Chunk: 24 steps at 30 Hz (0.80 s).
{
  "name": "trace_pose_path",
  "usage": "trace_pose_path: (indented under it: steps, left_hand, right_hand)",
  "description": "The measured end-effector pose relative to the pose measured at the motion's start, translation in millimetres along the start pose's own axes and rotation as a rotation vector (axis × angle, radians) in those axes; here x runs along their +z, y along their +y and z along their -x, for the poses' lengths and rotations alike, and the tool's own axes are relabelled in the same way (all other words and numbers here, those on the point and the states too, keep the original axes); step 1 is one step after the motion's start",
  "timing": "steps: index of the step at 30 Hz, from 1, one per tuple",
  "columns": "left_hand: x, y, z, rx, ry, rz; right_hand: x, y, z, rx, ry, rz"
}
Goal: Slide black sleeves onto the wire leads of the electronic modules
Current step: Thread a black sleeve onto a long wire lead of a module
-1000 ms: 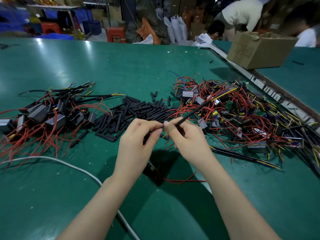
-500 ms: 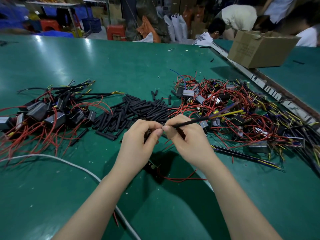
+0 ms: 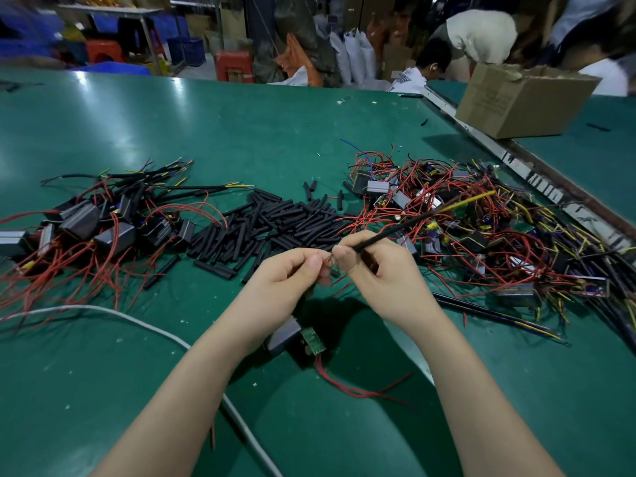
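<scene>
Our right hand (image 3: pixel 382 273) pinches the black sleeve (image 3: pixel 395 232) near its close end, yellow lead tip (image 3: pixel 471 200) poking out the far end; left hand (image 3: pixel 292 277) pinches the red wires (image 3: pixel 325 266) right at the sleeve mouth. The module (image 3: pixel 292 339) hangs below our hands, over the green table (image 3: pixel 206 125). We'd keep the leads bunched and straight, feed in short pushes, sleeve axis in line with the wire. Loose sleeves (image 3: pixel 275 222) lie between the sleeved pile (image 3: pixel 103 215) on the left and the unsleeved pile (image 3: pixel 481 228) on the right
</scene>
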State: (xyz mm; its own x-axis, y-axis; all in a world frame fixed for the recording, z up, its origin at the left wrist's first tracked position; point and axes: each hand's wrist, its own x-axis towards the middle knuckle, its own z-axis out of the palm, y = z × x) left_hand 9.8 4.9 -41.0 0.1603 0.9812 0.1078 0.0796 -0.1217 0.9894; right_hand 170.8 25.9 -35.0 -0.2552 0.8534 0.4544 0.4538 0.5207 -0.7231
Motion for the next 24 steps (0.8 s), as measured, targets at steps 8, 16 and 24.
trace_pose_path:
  steps: [8, 16, 24]
  left_hand:
    - [3.0, -3.8, 0.2, 0.093, 0.067, -0.2]
    - [3.6, -12.2, -2.3, 0.202, 0.178, -0.352]
    - [-1.0, -12.3, -2.8, 0.497, 0.299, -0.594]
  right_hand:
    - [0.1, -3.3, 0.4, 0.131, -0.054, -0.024]
    - [5.2, -1.2, 0.8, 0.19, -0.059, -0.04]
    - [2.8, -1.0, 1.1, 0.225, -0.121, -0.089]
